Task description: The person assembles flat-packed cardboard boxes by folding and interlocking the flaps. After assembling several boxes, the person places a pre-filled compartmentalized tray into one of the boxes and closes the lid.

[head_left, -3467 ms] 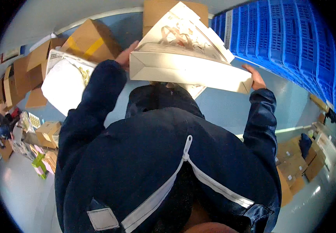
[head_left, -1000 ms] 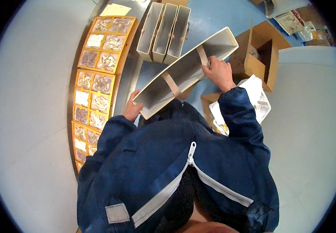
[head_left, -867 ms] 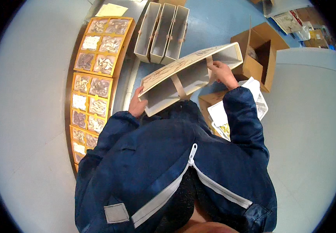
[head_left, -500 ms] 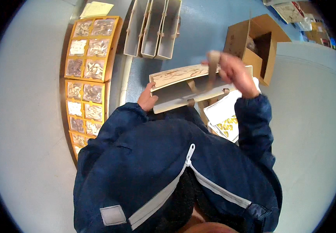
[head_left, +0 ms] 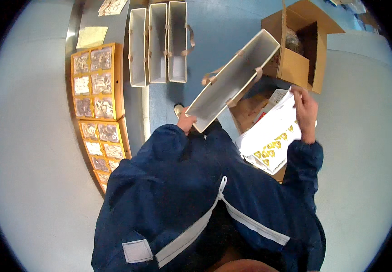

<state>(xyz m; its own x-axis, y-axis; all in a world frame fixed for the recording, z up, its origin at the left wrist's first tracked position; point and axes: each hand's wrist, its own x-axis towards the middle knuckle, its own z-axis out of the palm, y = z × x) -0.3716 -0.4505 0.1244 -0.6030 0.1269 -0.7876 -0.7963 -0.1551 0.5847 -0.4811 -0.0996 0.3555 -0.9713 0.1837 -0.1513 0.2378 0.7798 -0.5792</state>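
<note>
My left hand (head_left: 187, 122) grips the near corner of an open, empty paper gift bag (head_left: 232, 84), cream outside and grey inside, with tan ribbon handles. The bag slants away toward the far right. Over on the right, the fingers of my right hand (head_left: 305, 113) pinch the upper corner of a white sheet (head_left: 268, 120). That sheet partly covers another sheet with rows of yellow stickers (head_left: 275, 146). Both rest over a white plastic basket (head_left: 277, 96), whose contents are mostly hidden.
Three similar open bags (head_left: 158, 45) stand side by side at the back left. Yellow compartment boxes (head_left: 120, 86) of packaged dried food line the left counter, with a pale yellow cloth or paper (head_left: 91, 37) behind. An open cardboard box (head_left: 291, 68) stands at the far right.
My right hand has left the bag's ribbon handle, moved right and down, and taken the white sheet's corner. The held bag has swung so its far end points to the upper right.
</note>
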